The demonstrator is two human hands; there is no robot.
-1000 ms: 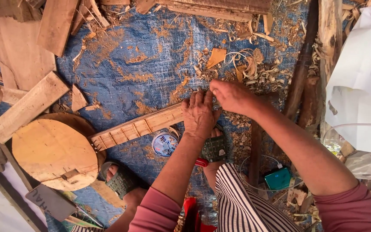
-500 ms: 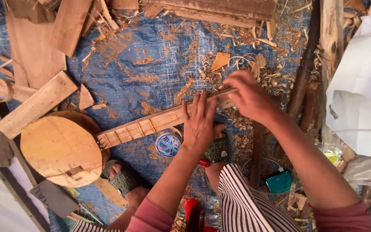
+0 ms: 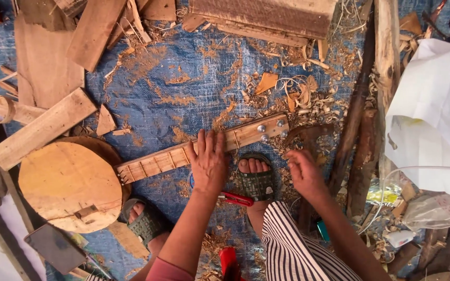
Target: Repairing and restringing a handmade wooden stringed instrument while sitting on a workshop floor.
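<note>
A wooden string instrument lies on a blue tarp (image 3: 157, 99): a round pale body (image 3: 69, 186) at the left and a long fretted neck (image 3: 167, 158) running up to the right, ending in a headstock with metal pegs (image 3: 266, 130). My left hand (image 3: 208, 161) lies flat on the neck, pressing it down. My right hand (image 3: 304, 174) hovers low to the right of the headstock, fingers loosely curled, apart from the wood; whether it holds anything small cannot be told. My sandalled feet (image 3: 256, 179) rest below the neck.
Planks and offcuts (image 3: 40, 130) lie at the upper left, a thick board (image 3: 266, 15) at the top, dark branches (image 3: 363, 125) and a white sheet (image 3: 433, 119) at the right. Wood shavings (image 3: 298, 96) are scattered around. A red-handled tool (image 3: 235, 199) lies under my left wrist.
My right hand has come off the headstock and dropped down to the right. The left hand stays pressed on the neck. The view has shifted, so the instrument sits lower.
</note>
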